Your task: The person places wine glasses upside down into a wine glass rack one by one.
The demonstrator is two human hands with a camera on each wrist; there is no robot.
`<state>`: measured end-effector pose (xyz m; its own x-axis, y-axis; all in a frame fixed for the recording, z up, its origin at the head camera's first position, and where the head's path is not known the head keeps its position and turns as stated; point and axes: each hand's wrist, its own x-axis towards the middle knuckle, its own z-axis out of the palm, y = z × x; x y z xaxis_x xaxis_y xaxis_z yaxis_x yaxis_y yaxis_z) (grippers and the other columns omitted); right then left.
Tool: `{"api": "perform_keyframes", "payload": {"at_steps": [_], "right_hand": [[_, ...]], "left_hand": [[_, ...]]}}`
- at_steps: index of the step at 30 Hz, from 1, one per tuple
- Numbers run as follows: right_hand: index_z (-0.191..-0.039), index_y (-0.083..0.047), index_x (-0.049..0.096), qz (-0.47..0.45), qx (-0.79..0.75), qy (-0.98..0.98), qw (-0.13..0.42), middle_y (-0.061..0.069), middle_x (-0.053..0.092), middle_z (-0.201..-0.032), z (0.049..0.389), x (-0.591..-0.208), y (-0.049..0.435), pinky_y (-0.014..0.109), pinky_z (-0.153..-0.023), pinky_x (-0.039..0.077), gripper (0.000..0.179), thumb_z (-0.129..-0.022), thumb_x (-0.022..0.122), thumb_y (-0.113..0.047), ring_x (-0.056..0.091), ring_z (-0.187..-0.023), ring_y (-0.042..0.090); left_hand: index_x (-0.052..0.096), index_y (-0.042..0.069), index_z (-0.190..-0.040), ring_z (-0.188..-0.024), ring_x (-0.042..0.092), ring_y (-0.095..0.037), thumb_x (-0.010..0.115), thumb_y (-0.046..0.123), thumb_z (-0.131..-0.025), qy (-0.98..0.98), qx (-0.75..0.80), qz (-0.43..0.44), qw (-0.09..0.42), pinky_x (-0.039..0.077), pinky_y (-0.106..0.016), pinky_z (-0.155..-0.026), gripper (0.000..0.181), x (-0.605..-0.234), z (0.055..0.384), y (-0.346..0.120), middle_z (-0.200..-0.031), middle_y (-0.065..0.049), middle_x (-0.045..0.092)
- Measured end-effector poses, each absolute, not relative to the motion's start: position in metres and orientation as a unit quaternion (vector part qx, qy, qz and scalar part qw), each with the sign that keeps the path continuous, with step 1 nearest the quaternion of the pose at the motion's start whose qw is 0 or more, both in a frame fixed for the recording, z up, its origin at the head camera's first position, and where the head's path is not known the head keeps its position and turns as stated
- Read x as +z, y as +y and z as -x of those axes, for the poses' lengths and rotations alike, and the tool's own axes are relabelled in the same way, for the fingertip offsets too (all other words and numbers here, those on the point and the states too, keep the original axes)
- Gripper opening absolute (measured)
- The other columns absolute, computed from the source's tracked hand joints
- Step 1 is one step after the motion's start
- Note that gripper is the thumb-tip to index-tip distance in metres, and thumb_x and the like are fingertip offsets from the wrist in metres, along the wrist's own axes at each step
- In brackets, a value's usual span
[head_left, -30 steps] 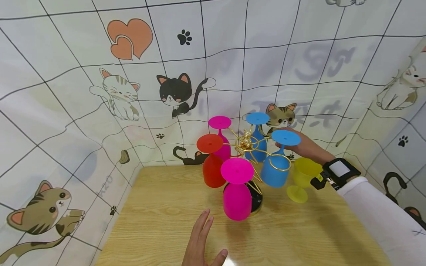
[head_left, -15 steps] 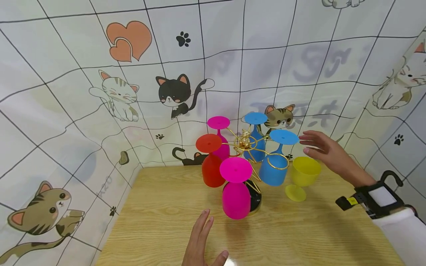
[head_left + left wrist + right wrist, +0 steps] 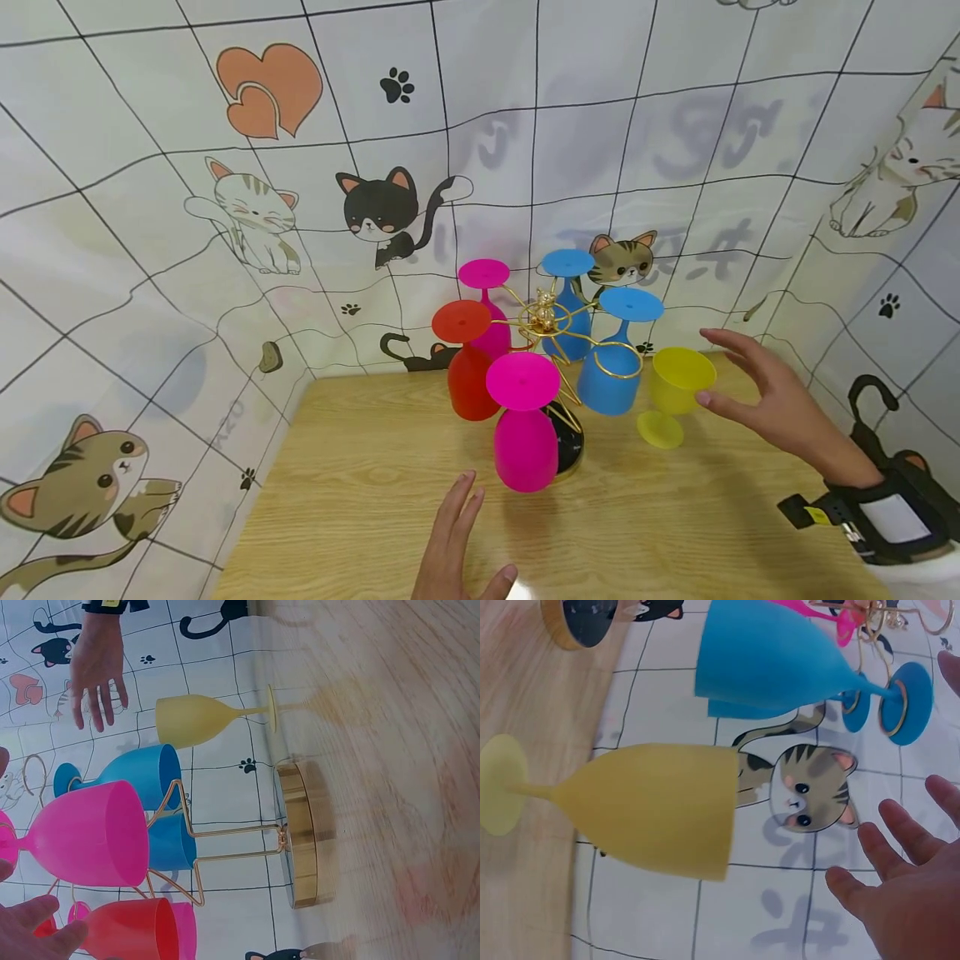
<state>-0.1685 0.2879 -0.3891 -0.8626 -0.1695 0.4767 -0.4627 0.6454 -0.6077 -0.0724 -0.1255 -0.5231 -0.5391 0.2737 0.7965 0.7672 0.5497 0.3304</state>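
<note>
A yellow goblet (image 3: 681, 382) stands upright on the table at the right of the head view. Beside its bowl my right hand (image 3: 780, 412) hovers with fingers spread and nothing held; the thumb overlaps the rim in the head view, while a gap shows in the right wrist view. Left of it is a gold wire goblet rack (image 3: 567, 342) on a round black base. Upside down on it hang two blue goblets (image 3: 611, 383), two pink goblets (image 3: 525, 450) and a red goblet (image 3: 472, 387). My left hand (image 3: 459, 550) is raised before the front pink goblet, fingers extended, holding nothing.
The wooden table (image 3: 360, 467) meets a white cloth wall (image 3: 600, 158) printed with grid lines and cats at the back and both sides. A small gold bear figure (image 3: 543, 308) tops the rack.
My right hand has let go of the hanging front blue goblet's foot, drawn away to the right and come down beside the yellow goblet. The left hand has stayed in place.
</note>
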Motion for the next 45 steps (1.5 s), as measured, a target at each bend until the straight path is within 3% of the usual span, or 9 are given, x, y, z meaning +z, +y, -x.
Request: {"api": "perform_keyframes", "payload": {"at_steps": [4,6,14,18,22,28,34,42,45], "right_hand": [[-0.154,-0.020,0.031,-0.153,0.400,-0.887,0.175,0.015,0.031,-0.158,0.175,-0.399,0.294,0.066,-0.116,0.013,0.088,-0.080,0.079,-0.009,0.026,-0.145,0.042],[-0.155,-0.021,0.027,-0.146,0.405,-0.886,0.172,0.018,0.026,-0.160,0.178,-0.405,0.296,0.066,-0.117,0.010,0.091,-0.081,0.079,-0.011,0.021,-0.145,0.045],[-0.153,-0.022,0.032,-0.181,0.361,-0.887,0.222,0.009,0.029,-0.160,0.166,-0.428,0.284,0.075,-0.108,0.021,0.100,-0.071,0.087,-0.012,0.019,-0.147,0.002],[-0.149,-0.017,0.041,-0.239,0.285,-0.892,0.256,0.009,0.033,-0.157,0.144,-0.429,0.262,0.047,-0.118,0.028,0.102,-0.062,0.093,-0.024,0.020,-0.146,0.001],[-0.142,-0.009,0.049,-0.307,0.263,-0.867,0.290,0.015,0.038,-0.153,0.122,-0.427,0.243,0.013,-0.117,0.012,0.092,-0.066,0.088,-0.043,0.024,-0.147,0.012],[-0.143,-0.006,0.049,-0.354,0.259,-0.854,0.281,0.019,0.036,-0.154,0.098,-0.433,0.219,0.026,-0.125,0.001,0.085,-0.079,0.076,-0.054,0.021,-0.150,0.020],[-0.147,-0.008,0.044,-0.362,0.235,-0.867,0.248,0.019,0.027,-0.160,0.080,-0.442,0.202,0.028,-0.124,-0.008,0.084,-0.083,0.069,-0.056,0.013,-0.153,0.027],[-0.148,-0.012,0.043,-0.347,0.212,-0.881,0.241,0.016,0.025,-0.161,0.067,-0.455,0.195,0.025,-0.123,-0.009,0.086,-0.080,0.072,-0.055,0.011,-0.153,0.022],[-0.148,-0.011,0.044,-0.349,0.213,-0.879,0.244,0.017,0.026,-0.160,0.064,-0.461,0.194,0.024,-0.123,-0.009,0.088,-0.078,0.075,-0.054,0.011,-0.153,0.021]], "left_hand": [[0.044,-0.005,-0.143,-0.143,0.037,-0.031,0.070,0.041,-0.087,-0.811,-0.342,0.317,0.354,0.020,-0.017,-0.120,0.077,-0.524,0.071,-0.124,-0.151,-0.023,0.041],[0.044,-0.004,-0.143,-0.143,0.037,-0.030,0.070,0.042,-0.087,-0.814,-0.340,0.313,0.352,0.020,-0.017,-0.120,0.077,-0.524,0.071,-0.124,-0.151,-0.023,0.041],[0.043,-0.002,-0.144,-0.143,0.036,-0.029,0.072,0.040,-0.085,-0.824,-0.333,0.304,0.344,0.023,-0.017,-0.119,0.079,-0.526,0.069,-0.124,-0.152,-0.021,0.040],[0.044,-0.003,-0.143,-0.143,0.037,-0.029,0.073,0.039,-0.084,-0.820,-0.333,0.312,0.344,0.023,-0.018,-0.119,0.078,-0.526,0.069,-0.123,-0.152,-0.022,0.040],[0.044,-0.004,-0.143,-0.143,0.037,-0.030,0.072,0.039,-0.085,-0.815,-0.334,0.322,0.346,0.020,-0.018,-0.120,0.078,-0.525,0.069,-0.121,-0.151,-0.023,0.040],[0.049,-0.003,-0.140,-0.142,0.036,-0.035,0.067,0.046,-0.088,-0.812,-0.316,0.335,0.359,0.034,-0.029,-0.117,0.073,-0.523,0.069,-0.119,-0.150,-0.025,0.041],[0.053,0.005,-0.139,-0.140,0.037,-0.038,0.057,0.056,-0.091,-0.825,-0.263,0.330,0.376,0.054,-0.056,-0.087,0.070,-0.516,0.071,-0.116,-0.151,-0.020,0.042],[0.055,0.011,-0.139,-0.138,0.039,-0.039,0.051,0.065,-0.091,-0.834,-0.222,0.325,0.386,0.051,-0.058,-0.088,0.073,-0.513,0.070,-0.110,-0.150,-0.019,0.045],[0.053,0.013,-0.141,-0.140,0.038,-0.037,0.050,0.066,-0.091,-0.843,-0.210,0.319,0.379,0.041,-0.051,-0.108,0.073,-0.512,0.067,-0.109,-0.150,-0.017,0.045]]}}
